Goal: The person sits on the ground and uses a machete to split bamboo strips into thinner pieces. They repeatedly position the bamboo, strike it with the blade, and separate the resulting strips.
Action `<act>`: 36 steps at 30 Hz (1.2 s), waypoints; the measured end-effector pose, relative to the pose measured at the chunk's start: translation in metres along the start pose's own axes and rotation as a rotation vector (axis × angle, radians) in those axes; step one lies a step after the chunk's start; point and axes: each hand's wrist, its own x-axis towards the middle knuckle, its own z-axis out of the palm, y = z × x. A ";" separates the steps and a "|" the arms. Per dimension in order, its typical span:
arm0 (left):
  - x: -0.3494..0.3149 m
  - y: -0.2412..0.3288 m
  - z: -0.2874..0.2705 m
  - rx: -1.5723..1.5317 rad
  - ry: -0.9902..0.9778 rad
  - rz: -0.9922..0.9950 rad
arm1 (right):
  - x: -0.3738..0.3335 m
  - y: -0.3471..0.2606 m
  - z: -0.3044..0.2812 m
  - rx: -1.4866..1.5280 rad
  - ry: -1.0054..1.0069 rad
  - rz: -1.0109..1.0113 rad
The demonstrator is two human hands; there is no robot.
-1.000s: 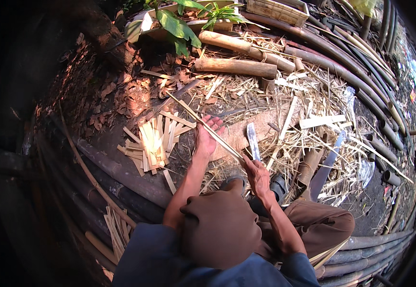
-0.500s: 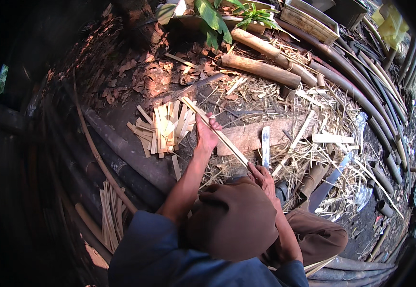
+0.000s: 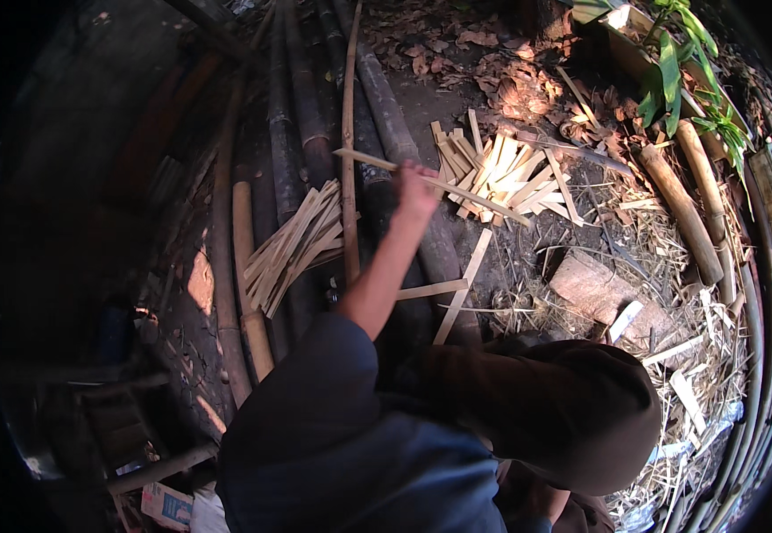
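Observation:
My left hand (image 3: 416, 188) is closed around a long, thin bamboo strip (image 3: 484, 202). One end of the strip reaches left over dark bamboo poles (image 3: 389, 107); the other crosses the heap of short pale bamboo strips (image 3: 515, 173) on the ground. Left of my forearm, a bundle of longer strips (image 3: 293, 249) lies on the poles. Two loose strips (image 3: 464, 286) cross near my elbow. My right hand is hidden behind my raised knee (image 3: 573, 409); only a patch of skin shows below it.
Right of the heap lies a wooden board (image 3: 595, 289), with a pale flat blade (image 3: 624, 322) at its near edge. Shavings (image 3: 715, 338) litter the ground around it. Cut bamboo lengths (image 3: 684, 213) and a potted plant (image 3: 670, 71) stand farther back. Long poles (image 3: 750, 355) line the right.
My view has turned left. My left hand has swung left with the bamboo strip, from beside the heap to over the dark poles. My right hand, on the strip before, is now hidden.

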 end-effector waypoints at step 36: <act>0.060 0.157 -0.085 1.556 0.405 0.961 | -0.011 0.042 -0.022 0.048 0.194 0.642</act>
